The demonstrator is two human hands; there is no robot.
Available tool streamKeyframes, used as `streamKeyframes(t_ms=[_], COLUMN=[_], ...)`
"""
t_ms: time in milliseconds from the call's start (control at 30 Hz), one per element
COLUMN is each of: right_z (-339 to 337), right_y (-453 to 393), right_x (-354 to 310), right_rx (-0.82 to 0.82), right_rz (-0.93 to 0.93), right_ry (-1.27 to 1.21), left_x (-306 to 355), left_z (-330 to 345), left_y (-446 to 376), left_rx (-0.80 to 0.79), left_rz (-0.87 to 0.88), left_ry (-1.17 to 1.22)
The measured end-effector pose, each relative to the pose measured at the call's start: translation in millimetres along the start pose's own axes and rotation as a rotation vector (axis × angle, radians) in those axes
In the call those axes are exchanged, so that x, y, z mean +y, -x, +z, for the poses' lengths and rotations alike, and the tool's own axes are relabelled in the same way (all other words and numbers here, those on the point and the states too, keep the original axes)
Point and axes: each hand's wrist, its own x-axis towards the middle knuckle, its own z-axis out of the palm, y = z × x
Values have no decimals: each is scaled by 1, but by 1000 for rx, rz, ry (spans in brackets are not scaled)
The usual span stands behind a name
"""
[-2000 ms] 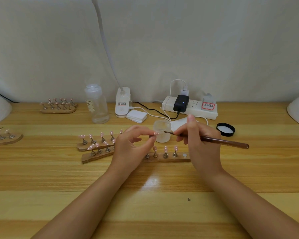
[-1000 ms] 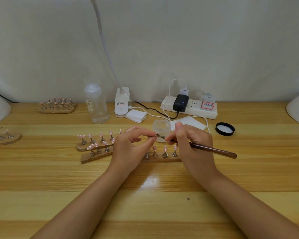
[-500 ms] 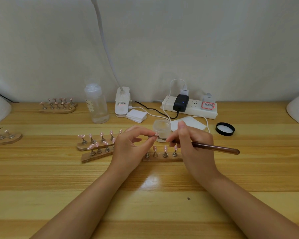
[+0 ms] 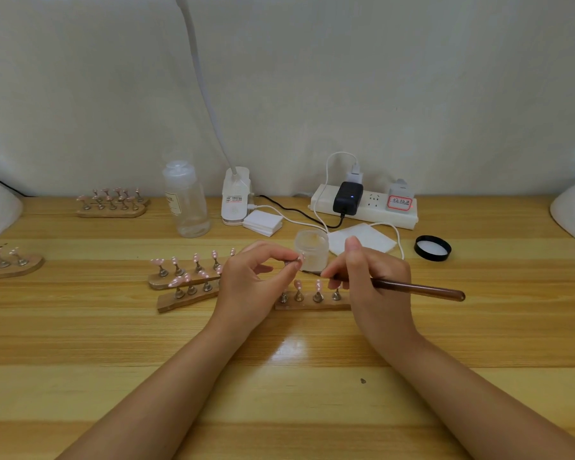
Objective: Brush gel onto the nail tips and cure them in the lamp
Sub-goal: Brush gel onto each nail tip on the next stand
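Glossy wooden table [image 4: 279,403], frosted plastic jar [image 4: 311,250]
Wooden nail-tip stands [image 4: 312,305] carry metal pegs; brush [image 4: 415,288] handle glossy brown.

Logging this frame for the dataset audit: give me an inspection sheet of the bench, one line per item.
Surface: wooden table, glare patch near the middle.
Job's things: left hand pinches a nail tip on a metal stand; right hand holds the brush, bristles at the tip. Open gel jar behind; its black lid lies to the right. Wooden holder strip with pink tips beneath the hands, more strips to the left.
Clutter: clear bottle, white pads.
Grippers: both hands busy.
Cables: power strip with black adapter, white and black leads.
Surroundings: white wall; white domed shapes at both edges, only partly in view.
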Motion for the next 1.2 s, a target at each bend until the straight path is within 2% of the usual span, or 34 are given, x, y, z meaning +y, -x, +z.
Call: streamKeyframes(t_ms=[233, 433, 667, 967, 1200], right_z=[1, 2, 4, 2, 3], right_y=[-1, 1, -1, 0, 2], right_x=[3, 0, 0, 0, 0], right_rx=[10, 22, 19, 62, 17], right_rz=[15, 78, 98, 94, 121], right_ry=[58, -64, 0, -70, -56], left_x=[-1, -1, -1, -2, -5], left_z=[0, 0, 1, 1, 1], left_y=[1, 0, 0, -1, -1], left_rx=[10, 16, 10, -6, 6], left_rz=[-5, -19, -41, -28, -27], left_ry=[5, 13, 13, 26, 31])
